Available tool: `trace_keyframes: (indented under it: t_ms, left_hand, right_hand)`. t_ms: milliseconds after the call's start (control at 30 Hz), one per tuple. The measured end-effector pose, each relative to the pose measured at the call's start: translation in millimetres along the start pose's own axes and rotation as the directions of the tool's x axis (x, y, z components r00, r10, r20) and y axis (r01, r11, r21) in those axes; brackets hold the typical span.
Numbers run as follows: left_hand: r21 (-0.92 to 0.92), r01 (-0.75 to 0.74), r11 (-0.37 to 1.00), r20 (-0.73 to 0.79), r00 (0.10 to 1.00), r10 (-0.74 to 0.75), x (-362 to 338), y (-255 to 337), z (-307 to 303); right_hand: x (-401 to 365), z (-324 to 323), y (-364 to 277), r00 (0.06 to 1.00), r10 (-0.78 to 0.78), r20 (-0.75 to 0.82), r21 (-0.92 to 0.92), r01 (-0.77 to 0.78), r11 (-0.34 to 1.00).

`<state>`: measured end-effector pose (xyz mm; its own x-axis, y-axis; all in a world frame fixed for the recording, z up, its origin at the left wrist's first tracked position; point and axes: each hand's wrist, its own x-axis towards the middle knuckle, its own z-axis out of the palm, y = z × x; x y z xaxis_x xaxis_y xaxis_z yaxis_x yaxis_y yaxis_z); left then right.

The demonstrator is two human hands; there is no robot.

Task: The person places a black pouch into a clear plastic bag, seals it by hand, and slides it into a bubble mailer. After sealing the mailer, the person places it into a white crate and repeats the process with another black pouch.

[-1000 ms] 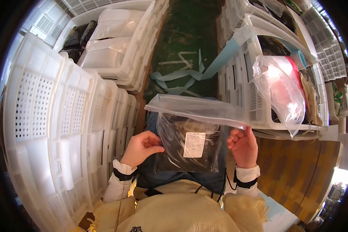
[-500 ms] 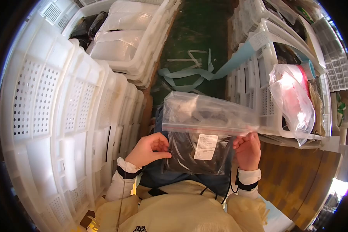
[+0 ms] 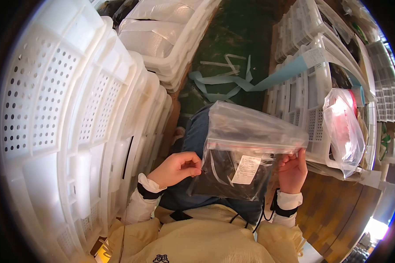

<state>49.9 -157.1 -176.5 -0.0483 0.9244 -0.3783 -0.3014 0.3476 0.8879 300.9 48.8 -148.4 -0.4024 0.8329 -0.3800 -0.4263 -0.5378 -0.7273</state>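
Note:
A clear zip bag (image 3: pixel 250 127) with a red line along its seal lies across my lap, its upper part spread away from me. Something dark and folded (image 3: pixel 219 175) fills its lower half, and a white printed label (image 3: pixel 246 169) sits over it. My left hand (image 3: pixel 176 168) pinches the bag's left edge below the seal, thumb against fingertips. At the right end of the seal line, my right hand (image 3: pixel 292 172) grips the bag with curled fingers, partly behind the plastic.
White perforated crates (image 3: pixel 39 101) stack high on my left. Another crate (image 3: pixel 162 59) holds silvery wrapped packs. Crates at right (image 3: pixel 300 94) carry a clear bag with pink contents (image 3: pixel 344 127). A pale blue strip (image 3: pixel 232 82) trails over the green floor (image 3: pixel 226 39). Wooden boards (image 3: pixel 333 210) lie lower right.
The bag and both hands have shifted slightly right in view, and the bag has tilted, its right end lower. The surroundings have shifted too as the head turned.

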Motion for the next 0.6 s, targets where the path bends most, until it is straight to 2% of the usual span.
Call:
trace_keyframes:
  t_ms: [200, 300, 400, 500, 600]
  left_hand:
    - [-0.026, 0.074, 0.997, -0.083, 0.994, -0.076, 4.1, 1.5, 2.1]
    - [0.345, -0.035, 0.938, -0.033, 0.998, 0.050, 6.3, 12.7, 9.0]
    - [0.409, -0.075, 0.909, -0.017, 0.996, 0.090, 9.8, 9.9, 9.9]
    - [0.330, -0.094, 0.939, 0.000, 0.995, 0.100, 9.4, 7.4, 8.6]
    - [0.162, 0.003, 0.987, 0.032, 0.999, -0.008, 6.5, 7.8, 4.5]
  right_hand:
    - [0.4, -3.6, 0.6, 0.998, 0.015, 0.063, 0.091, -0.021, 0.996]
    - [0.6, 2.0, -1.4, 0.997, 0.017, 0.080, 0.110, -0.026, 0.994]
    - [1.3, 6.0, -3.8, 0.995, 0.003, 0.098, 0.086, -0.012, 0.996]
    - [3.1, 7.6, -5.5, 0.994, 0.003, 0.106, 0.094, -0.013, 0.995]
    - [4.7, 7.6, -6.8, 0.992, 0.004, 0.127, 0.093, -0.016, 0.996]
